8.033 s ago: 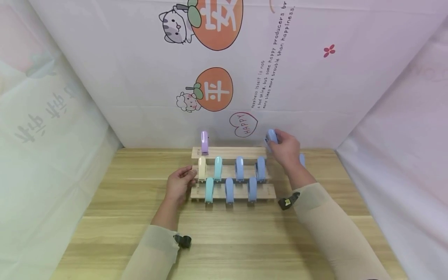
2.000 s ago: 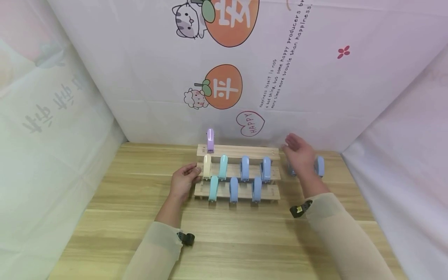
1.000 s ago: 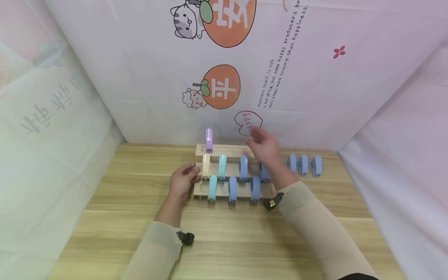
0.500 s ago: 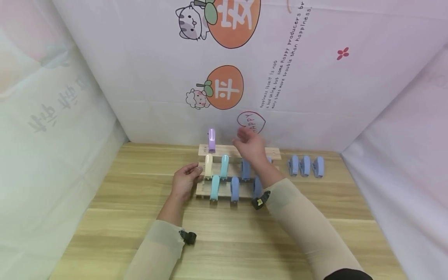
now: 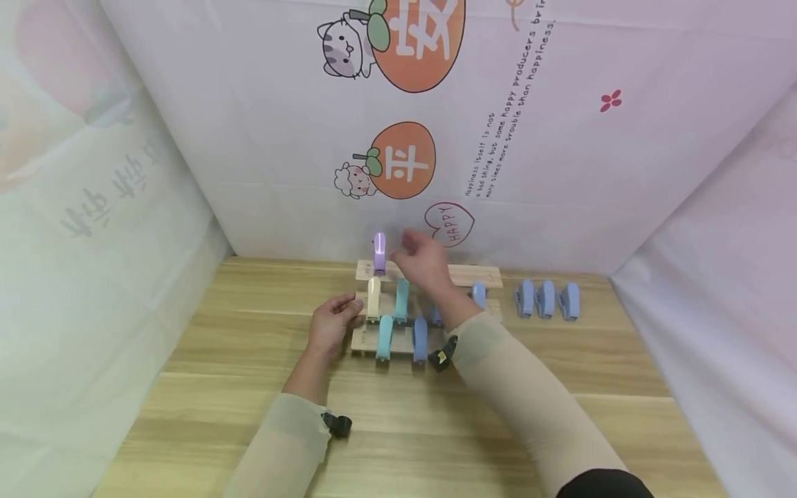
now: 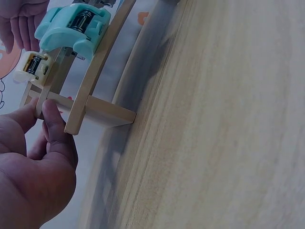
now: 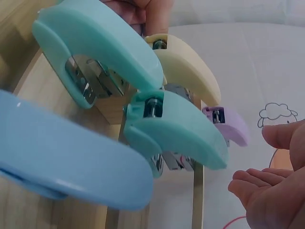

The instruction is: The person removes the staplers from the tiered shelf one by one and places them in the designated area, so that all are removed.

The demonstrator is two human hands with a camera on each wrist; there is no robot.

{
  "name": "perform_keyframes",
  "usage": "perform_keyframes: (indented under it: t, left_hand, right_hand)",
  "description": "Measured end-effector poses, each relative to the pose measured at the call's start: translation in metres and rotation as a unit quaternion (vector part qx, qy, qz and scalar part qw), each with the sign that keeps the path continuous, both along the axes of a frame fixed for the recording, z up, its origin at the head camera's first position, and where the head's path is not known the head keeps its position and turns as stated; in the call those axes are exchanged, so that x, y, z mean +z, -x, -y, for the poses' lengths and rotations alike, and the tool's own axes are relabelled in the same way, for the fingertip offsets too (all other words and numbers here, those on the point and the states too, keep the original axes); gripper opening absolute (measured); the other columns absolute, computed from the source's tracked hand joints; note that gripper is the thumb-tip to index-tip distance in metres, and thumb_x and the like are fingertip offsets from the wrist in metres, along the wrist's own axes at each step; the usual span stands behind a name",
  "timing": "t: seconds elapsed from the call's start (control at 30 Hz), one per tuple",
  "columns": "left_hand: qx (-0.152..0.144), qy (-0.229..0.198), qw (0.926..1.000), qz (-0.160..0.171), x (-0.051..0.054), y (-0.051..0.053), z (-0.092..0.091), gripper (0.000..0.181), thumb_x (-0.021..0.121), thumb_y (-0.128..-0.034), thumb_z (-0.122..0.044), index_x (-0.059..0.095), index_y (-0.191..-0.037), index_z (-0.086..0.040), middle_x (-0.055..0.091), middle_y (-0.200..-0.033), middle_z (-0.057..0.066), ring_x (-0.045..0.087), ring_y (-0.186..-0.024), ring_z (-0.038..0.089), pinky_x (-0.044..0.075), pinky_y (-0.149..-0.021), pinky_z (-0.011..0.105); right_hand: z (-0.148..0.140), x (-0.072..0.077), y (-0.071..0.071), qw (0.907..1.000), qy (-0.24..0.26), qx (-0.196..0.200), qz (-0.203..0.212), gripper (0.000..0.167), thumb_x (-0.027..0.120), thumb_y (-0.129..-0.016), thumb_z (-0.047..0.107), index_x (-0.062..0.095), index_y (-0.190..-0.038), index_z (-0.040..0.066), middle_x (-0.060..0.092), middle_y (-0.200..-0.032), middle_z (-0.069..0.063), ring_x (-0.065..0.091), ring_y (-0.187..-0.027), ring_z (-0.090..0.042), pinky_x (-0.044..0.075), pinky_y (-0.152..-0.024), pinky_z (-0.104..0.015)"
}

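A three-step wooden rack (image 5: 470, 275) carries small staplers. The purple stapler (image 5: 380, 254) stands at the left of its top step. My right hand (image 5: 425, 266) hovers just right of it, fingers extended, thumb apart and nothing held; the right wrist view shows a gap between fingers and stapler. My left hand (image 6: 43, 157) pinches the left end of the middle step between thumb and fingers. Beside it is the cream stapler (image 5: 373, 299), then a teal stapler (image 5: 401, 299). Another teal stapler (image 5: 385, 337) and a blue stapler (image 5: 420, 339) show on the lowest step. My right arm hides part of the rack.
On the table (image 5: 398, 429) right of the rack, three blue staplers (image 5: 545, 299) stand in a row. A white printed cloth (image 5: 548, 173) rises close behind the rack, and more cloth hangs on both sides.
Eight seconds ago my right hand held a blue stapler by the top step; now three stand at the right. The hand, fingers extended, has moved left toward the purple stapler. My left hand keeps its place.
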State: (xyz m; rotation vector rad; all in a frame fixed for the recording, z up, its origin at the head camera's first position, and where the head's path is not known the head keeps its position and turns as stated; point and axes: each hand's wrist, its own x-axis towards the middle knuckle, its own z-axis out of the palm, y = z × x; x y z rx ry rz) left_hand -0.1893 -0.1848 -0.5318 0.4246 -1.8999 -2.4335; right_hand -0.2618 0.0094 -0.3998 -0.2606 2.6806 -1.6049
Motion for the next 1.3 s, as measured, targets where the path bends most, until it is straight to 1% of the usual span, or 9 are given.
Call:
perform_keyframes:
  t: [0.23, 0.37, 0.53, 0.63, 0.77, 0.83, 0.9, 1.07, 1.3]
  left_hand:
    - [0.0, -0.001, 1.0, -0.005, 0.001, 0.0, 0.0, 0.042, 0.077, -0.0953, -0.011, 0.063, -0.133, 0.002, 0.067, -0.113, 0.014, 0.072, -0.089, 0.021, 0.064, -0.091, 0.033]
    - [0.0, -0.003, 1.0, -0.007, 0.001, 0.0, 0.0, 0.042, 0.076, -0.0958, -0.01, 0.063, -0.133, 0.003, 0.067, -0.114, 0.015, 0.072, -0.089, 0.02, 0.064, -0.092, 0.033]
    - [-0.003, -0.005, 0.9999, -0.009, 0.001, 0.0, 0.0, 0.042, 0.077, -0.0957, -0.011, 0.063, -0.133, 0.003, 0.067, -0.114, 0.015, 0.072, -0.088, 0.019, 0.064, -0.092, 0.033]
    - [-0.003, -0.008, 0.9999, -0.01, 0.001, 0.001, 0.0, 0.041, 0.077, -0.0951, -0.011, 0.064, -0.132, 0.002, 0.067, -0.114, 0.015, 0.072, -0.088, 0.02, 0.064, -0.092, 0.033]
    - [-0.005, -0.013, 0.9999, -0.006, -0.001, 0.001, 0.001, 0.041, 0.079, -0.0939, -0.012, 0.065, -0.131, 0.0, 0.066, -0.115, 0.015, 0.072, -0.09, 0.021, 0.064, -0.091, 0.032]
    - [-0.008, -0.011, 0.9999, -0.004, -0.002, 0.001, 0.002, 0.042, 0.08, -0.0934, -0.014, 0.065, -0.131, -0.001, 0.066, -0.116, 0.016, 0.072, -0.092, 0.022, 0.064, -0.091, 0.031]
    - [-0.009, -0.008, 0.9999, -0.003, -0.003, 0.001, 0.001, 0.043, 0.08, -0.0933, -0.014, 0.065, -0.131, -0.001, 0.066, -0.118, 0.016, 0.071, -0.093, 0.022, 0.064, -0.091, 0.031]
    - [-0.005, -0.003, 1.0, -0.007, -0.003, 0.001, 0.0, 0.043, 0.08, -0.0934, -0.014, 0.065, -0.131, -0.001, 0.066, -0.119, 0.017, 0.071, -0.095, 0.024, 0.064, -0.091, 0.032]
    - [0.003, -0.011, 0.9999, -0.007, -0.003, 0.001, 0.0, 0.042, 0.079, -0.0935, -0.013, 0.066, -0.131, 0.0, 0.066, -0.118, 0.017, 0.071, -0.095, 0.023, 0.064, -0.091, 0.032]
  right_hand:
    - [0.015, -0.001, 0.005, 0.9994, -0.033, 0.011, 0.005, 0.066, 0.075, -0.095, 0.029, 0.049, -0.152, 0.006, 0.058, -0.149, -0.011, 0.056, -0.136, -0.027, 0.051, -0.114, -0.042]
    - [0.023, 0.0, 0.009, 0.9982, -0.054, 0.016, 0.019, 0.067, 0.074, -0.096, 0.03, 0.048, -0.153, 0.006, 0.056, -0.151, -0.013, 0.055, -0.137, -0.028, 0.05, -0.115, -0.043]
    - [0.031, 0.0, 0.012, 0.9944, -0.103, 0.021, 0.01, 0.061, 0.074, -0.096, 0.031, 0.054, -0.148, 0.006, 0.059, -0.146, -0.015, 0.056, -0.135, -0.032, 0.051, -0.113, -0.046]
    - [0.034, -0.001, 0.013, 0.9919, -0.124, 0.024, -0.008, 0.051, 0.075, -0.096, 0.03, 0.061, -0.138, 0.007, 0.065, -0.138, -0.014, 0.061, -0.128, -0.032, 0.054, -0.109, -0.047]
    - [0.039, -0.002, 0.014, 0.9901, -0.136, 0.027, -0.024, 0.036, 0.077, -0.095, 0.027, 0.067, -0.123, 0.008, 0.072, -0.121, -0.012, 0.068, -0.11, -0.029, 0.061, -0.097, -0.044]
    - [0.04, -0.003, 0.014, 0.99, -0.136, 0.027, -0.026, 0.032, 0.078, -0.093, 0.025, 0.067, -0.119, 0.009, 0.072, -0.113, -0.011, 0.069, -0.102, -0.027, 0.063, -0.09, -0.042]
    - [0.04, -0.003, 0.014, 0.9902, -0.135, 0.026, -0.023, 0.031, 0.078, -0.093, 0.024, 0.067, -0.118, 0.009, 0.072, -0.11, -0.01, 0.069, -0.097, -0.026, 0.064, -0.086, -0.04]
    - [0.041, -0.005, 0.016, 0.9906, -0.133, 0.028, -0.014, 0.036, 0.076, -0.094, 0.022, 0.067, -0.126, 0.006, 0.072, -0.117, -0.013, 0.07, -0.104, -0.028, 0.064, -0.09, -0.041]
    - [0.041, -0.005, 0.018, 0.9915, -0.123, 0.032, -0.024, 0.05, 0.073, -0.093, 0.015, 0.062, -0.141, 0.002, 0.068, -0.133, -0.018, 0.064, -0.123, -0.033, 0.057, -0.106, -0.047]
